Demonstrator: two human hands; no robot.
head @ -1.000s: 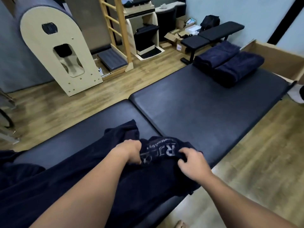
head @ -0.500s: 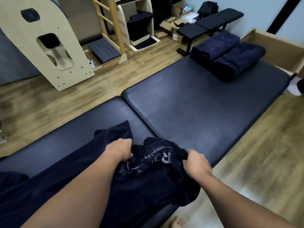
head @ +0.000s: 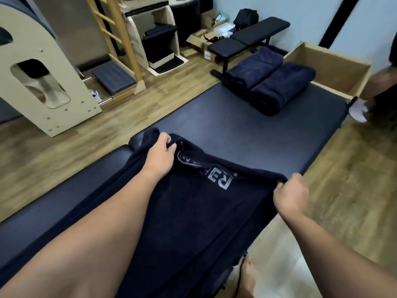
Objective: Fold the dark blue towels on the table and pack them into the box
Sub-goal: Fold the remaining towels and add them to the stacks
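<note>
A dark blue towel [head: 193,211] with grey lettering lies stretched across the near end of the black padded table [head: 236,130]. My left hand [head: 160,154] grips its far left corner. My right hand [head: 290,195] pinches the far right corner at the table's right edge. Two folded dark blue towels [head: 268,82] lie side by side at the table's far end. An open cardboard box [head: 330,67] stands just beyond them at the far right; its inside is largely hidden.
A black bench [head: 247,39] stands behind the folded towels. Wooden exercise equipment [head: 43,78] and a ladder frame [head: 120,39] line the far left over a wood floor. Another person's leg and white sock [head: 361,108] show at the right edge. My bare foot [head: 247,276] is below.
Both hands have moved apart and away from me, spreading the bunched towel's end out flat and taut. The lettering now lies open between the hands.
</note>
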